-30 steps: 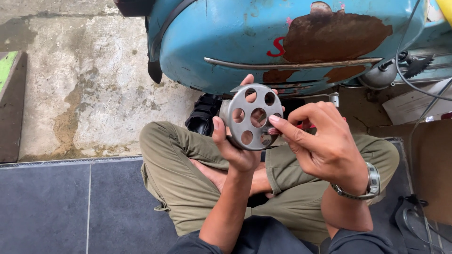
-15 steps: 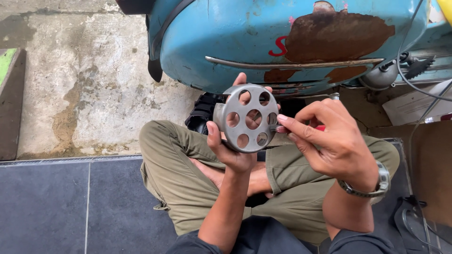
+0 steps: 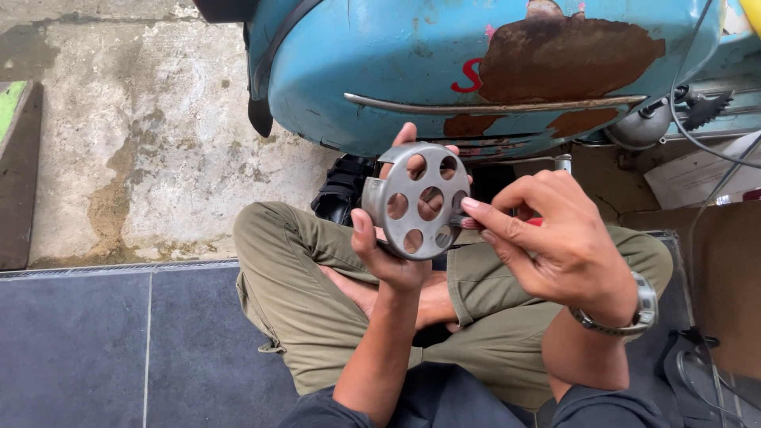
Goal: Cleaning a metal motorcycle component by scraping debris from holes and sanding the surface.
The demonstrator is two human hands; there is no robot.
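Note:
A round grey metal drum (image 3: 418,200) with several round holes in its face is held up in front of me. My left hand (image 3: 390,252) grips it from below and behind, thumb on its left rim. My right hand (image 3: 551,238) is at the drum's right edge, fingertips touching the rim and pinching a small red-handled thing (image 3: 533,223) that is mostly hidden. A metal watch (image 3: 639,311) sits on my right wrist. My crossed legs in olive trousers (image 3: 317,309) lie beneath both hands.
A worn blue scooter body (image 3: 476,63) with rust patches and a chrome trim strip stands just beyond my hands. Stained concrete floor (image 3: 127,143) lies to the left, dark tiles (image 3: 119,349) at lower left. Cables and cardboard (image 3: 721,261) crowd the right side.
The drum has shifted slightly left and turned in my left hand. My right hand moved along its right rim and stays in touch with it.

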